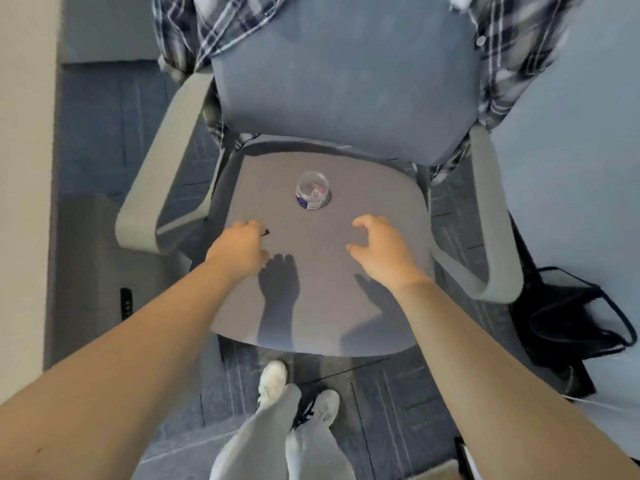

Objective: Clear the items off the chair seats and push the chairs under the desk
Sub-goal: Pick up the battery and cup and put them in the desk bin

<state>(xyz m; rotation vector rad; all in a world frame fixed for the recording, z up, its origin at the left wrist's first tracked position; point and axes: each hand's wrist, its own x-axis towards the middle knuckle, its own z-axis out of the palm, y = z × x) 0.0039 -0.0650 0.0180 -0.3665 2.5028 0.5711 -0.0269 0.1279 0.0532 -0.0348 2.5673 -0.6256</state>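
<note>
A grey office chair (322,306) with light armrests stands in front of me. A small clear plastic container (312,192) with a blue label sits upright near the middle of its seat. My left hand (242,247) hovers over the seat's left part with its fingers curled, and a tiny dark object (265,232) shows at its fingertips. My right hand (381,247) floats over the right part of the seat, fingers spread and bent, holding nothing. Both hands are nearer to me than the container.
A plaid shirt (214,32) hangs over the chair's backrest. A black bag (568,317) lies on the floor to the right. A grey cabinet (90,271) stands to the left. Blue carpet floor (104,126) surrounds the chair, and my feet (298,396) stand in front of it.
</note>
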